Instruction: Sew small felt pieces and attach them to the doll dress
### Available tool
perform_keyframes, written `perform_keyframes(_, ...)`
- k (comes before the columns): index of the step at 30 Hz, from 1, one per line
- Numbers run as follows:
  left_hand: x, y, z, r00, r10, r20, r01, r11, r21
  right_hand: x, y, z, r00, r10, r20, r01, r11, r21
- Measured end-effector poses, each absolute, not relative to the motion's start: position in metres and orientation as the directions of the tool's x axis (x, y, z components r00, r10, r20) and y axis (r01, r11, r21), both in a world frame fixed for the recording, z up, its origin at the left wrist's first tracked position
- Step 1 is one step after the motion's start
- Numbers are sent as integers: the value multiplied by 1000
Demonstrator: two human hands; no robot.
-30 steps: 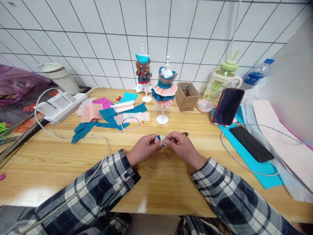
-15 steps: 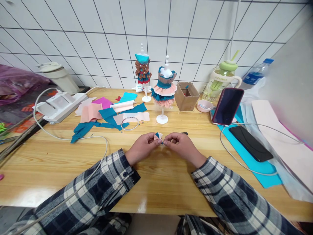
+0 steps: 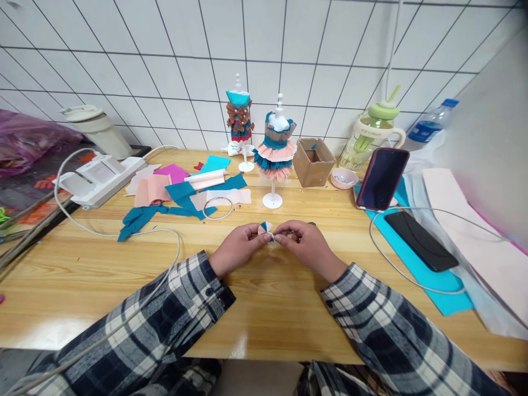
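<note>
Two plaid sleeves (image 3: 132, 316) come in over the bench's (image 3: 272, 324) front edge. Left hand's (image 3: 235, 250) pinching a tiny teal, white and pink fan-shaped piece (image 3: 264, 227) mid-bench; right hand's (image 3: 313, 250) fingertips are closed right by it, can't tell on what tbh. Past that, a thin ring (image 3: 218, 219), then a ruffly mini mannequin (image 3: 274, 155) and cardboard box (image 3: 312, 169) toward the back edge.

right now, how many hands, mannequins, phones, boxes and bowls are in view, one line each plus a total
Hands: 2
Mannequins: 2
Phones: 2
Box: 1
Bowl: 1
Total: 8
</note>
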State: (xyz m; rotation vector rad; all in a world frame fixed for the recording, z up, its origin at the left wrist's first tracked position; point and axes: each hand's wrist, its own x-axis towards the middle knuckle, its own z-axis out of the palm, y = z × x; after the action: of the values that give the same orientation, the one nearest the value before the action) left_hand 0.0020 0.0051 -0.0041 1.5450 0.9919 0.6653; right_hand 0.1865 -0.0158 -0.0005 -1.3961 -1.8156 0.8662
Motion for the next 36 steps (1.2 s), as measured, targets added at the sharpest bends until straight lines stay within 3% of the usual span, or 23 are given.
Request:
perform_keyframes(12, 2, 5, -7, 518, 848, -111, 239, -19, 971, 187, -16, 0, -265, 958, 108, 546, 241, -802)
perform_keyframes(21, 2, 5, -7, 490, 864, -114, 253, -15, 967, 186, -15, -2, -210, 977, 26, 473, 124, -872)
perform_keyframes(36, 4, 4, -4, 541, 826, -156, 270, 4, 963, 190, -14, -2, -260, 963, 67, 480, 189, -857)
